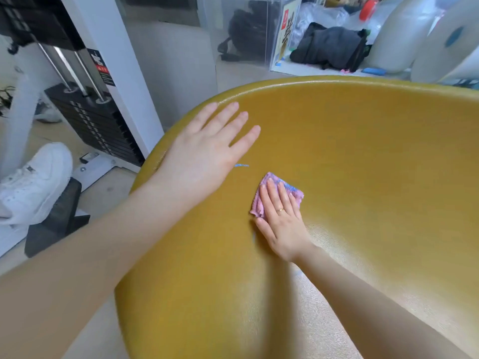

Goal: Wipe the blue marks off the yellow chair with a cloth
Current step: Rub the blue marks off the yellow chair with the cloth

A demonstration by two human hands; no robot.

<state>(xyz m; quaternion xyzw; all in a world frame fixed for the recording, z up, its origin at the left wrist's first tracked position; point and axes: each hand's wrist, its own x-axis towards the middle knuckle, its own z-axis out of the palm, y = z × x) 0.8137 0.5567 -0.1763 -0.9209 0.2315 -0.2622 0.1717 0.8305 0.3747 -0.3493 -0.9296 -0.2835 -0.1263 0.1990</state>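
Observation:
The yellow chair (350, 156) fills the middle and right of the view, its curved shell facing me. A short blue mark (241, 165) shows on the shell just above the cloth. My right hand (281, 221) presses a folded pink cloth (295, 194), stained blue on its upper part, flat against the shell with straight fingers. A faint bluish smear (254, 235) lies beside my right thumb. My left hand (207, 151) rests flat on the chair's left rim, fingers spread and straight.
A black weight stack (96, 125) with a white frame stands left of the chair. A white shoe (31, 182) rests on a black block at the far left. Behind the chair lie a black bag (329, 45) and white plastic containers (404, 35).

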